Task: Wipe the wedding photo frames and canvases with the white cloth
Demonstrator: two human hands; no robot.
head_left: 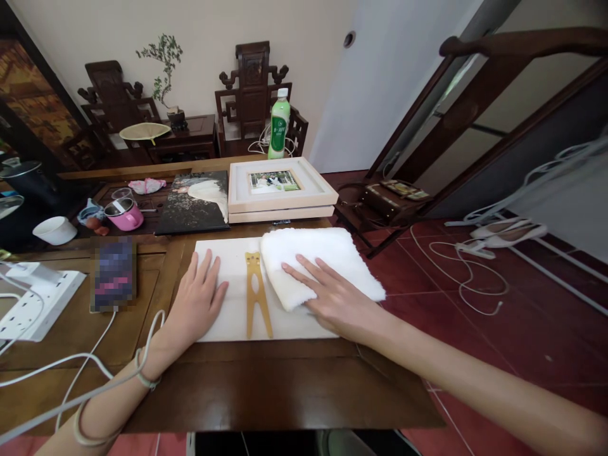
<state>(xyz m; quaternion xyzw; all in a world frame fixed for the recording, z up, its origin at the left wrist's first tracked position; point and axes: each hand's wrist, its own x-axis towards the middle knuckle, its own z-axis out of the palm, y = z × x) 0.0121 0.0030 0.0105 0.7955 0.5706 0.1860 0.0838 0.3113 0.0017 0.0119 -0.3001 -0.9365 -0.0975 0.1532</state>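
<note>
My left hand (203, 297) lies flat with its fingers spread on the left end of a white flat sheet or board (228, 316) near the table's front edge. A folded white fluffy towel (323, 247) covers the right part of that sheet and overhangs it on the right. My right hand (327, 291) rests on the towel, fingers outstretched and apart; its thumb is mostly hidden at the towel's near edge. Between the hands lies a flat gold-coloured piece (256, 294) with a cat-like head and two long legs, its head end beside the towel.
Behind the sheet are a stacked pair of pale frames (282, 206), a dark picture panel (194, 202) and a green bottle (279, 123). On the left are a pink mug (124, 214), a white cup (54, 230), a power strip (57, 301) and loose white cables (71, 361) crossing over my left forearm.
</note>
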